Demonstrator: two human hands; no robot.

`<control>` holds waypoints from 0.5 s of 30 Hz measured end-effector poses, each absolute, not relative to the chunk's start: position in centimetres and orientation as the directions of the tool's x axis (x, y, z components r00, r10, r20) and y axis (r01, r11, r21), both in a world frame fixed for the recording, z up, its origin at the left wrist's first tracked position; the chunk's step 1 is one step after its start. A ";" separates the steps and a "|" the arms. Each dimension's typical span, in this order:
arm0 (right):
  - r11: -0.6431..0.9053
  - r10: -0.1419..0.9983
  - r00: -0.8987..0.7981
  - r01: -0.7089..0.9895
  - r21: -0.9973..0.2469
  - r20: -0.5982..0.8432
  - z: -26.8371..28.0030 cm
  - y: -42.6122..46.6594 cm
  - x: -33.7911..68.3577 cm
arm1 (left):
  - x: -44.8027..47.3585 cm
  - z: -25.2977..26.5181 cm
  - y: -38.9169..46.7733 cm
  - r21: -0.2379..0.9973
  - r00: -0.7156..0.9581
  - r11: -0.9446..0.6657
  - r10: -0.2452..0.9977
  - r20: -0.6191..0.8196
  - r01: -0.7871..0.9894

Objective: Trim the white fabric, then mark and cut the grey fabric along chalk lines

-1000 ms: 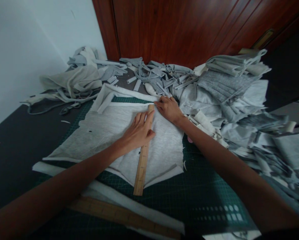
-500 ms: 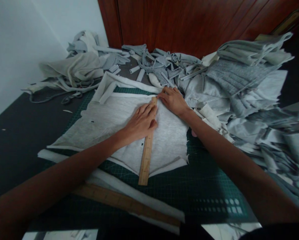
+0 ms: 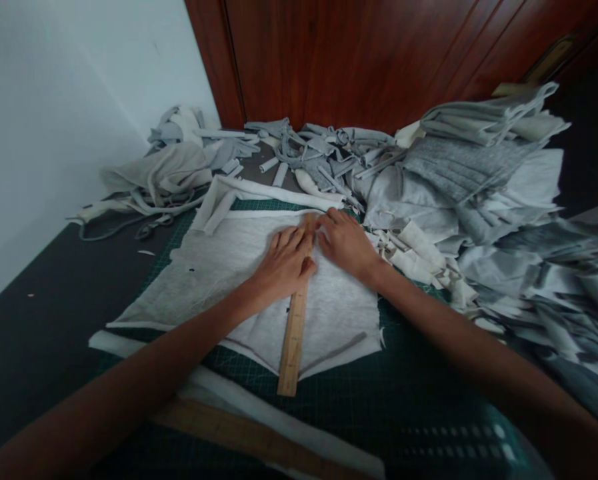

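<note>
My left hand (image 3: 287, 260) lies flat across a wooden ruler (image 3: 293, 340), fingers stretched over its upper half. The ruler rests lengthwise on a piece of light grey fabric (image 3: 346, 313) with rough edges and a few small holes. Close to the ruler's far end, along its right edge, is my right hand (image 3: 346, 243), its fingers curled and pinched together against the fabric. Whatever they hold is hidden by the fingers. Beneath the fabric lies a green cutting mat (image 3: 343, 400) with grid lines.
A second wooden ruler (image 3: 239, 430) lies near the front beside a fabric strip (image 3: 299, 417). Grey fabric scraps (image 3: 323, 143) line the back, a fabric heap (image 3: 163, 170) sits left, and folded fabric (image 3: 473, 143) is piled right. A reddish wooden door (image 3: 329, 60) stands behind.
The whole view has shifted, so the table appears lower. My right hand has slid slightly toward me along the ruler's edge. The left hand stays on the ruler.
</note>
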State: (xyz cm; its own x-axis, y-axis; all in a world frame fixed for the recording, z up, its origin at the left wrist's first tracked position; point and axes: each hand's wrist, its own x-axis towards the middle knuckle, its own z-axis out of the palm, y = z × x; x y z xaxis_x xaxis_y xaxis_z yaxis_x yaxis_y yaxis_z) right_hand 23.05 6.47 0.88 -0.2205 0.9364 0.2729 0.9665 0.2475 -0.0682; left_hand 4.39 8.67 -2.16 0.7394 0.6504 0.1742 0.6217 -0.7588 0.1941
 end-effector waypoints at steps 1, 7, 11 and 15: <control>0.279 0.935 -0.242 0.953 -0.117 0.261 0.8 5.0 22.6 | 4.3 -2.3 8.7 0.191 0.739 -0.760 0.649 0.180 0.621; 0.423 0.888 -0.329 0.859 -0.289 0.322 -1.6 -1.9 21.9 | 4.1 -2.6 9.0 0.167 0.743 -0.768 0.640 0.195 0.618; 0.465 0.862 -0.363 0.843 -0.270 0.353 -2.4 -2.8 21.9 | 4.4 -2.6 9.3 0.155 0.725 -0.754 0.657 0.205 0.639; 0.469 0.868 -0.384 0.843 -0.263 0.316 -2.2 -2.4 21.7 | 4.6 -2.6 9.9 0.134 0.724 -0.751 0.659 0.201 0.646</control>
State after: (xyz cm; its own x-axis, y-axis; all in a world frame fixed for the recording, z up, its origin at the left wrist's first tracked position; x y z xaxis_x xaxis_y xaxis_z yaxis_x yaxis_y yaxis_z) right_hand 21.73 -2.45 -2.15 -0.3842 0.8676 0.3158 0.8432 0.4690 -0.2627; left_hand 4.63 9.91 -2.60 0.7244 0.6593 0.2013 0.6464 -0.7511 0.1340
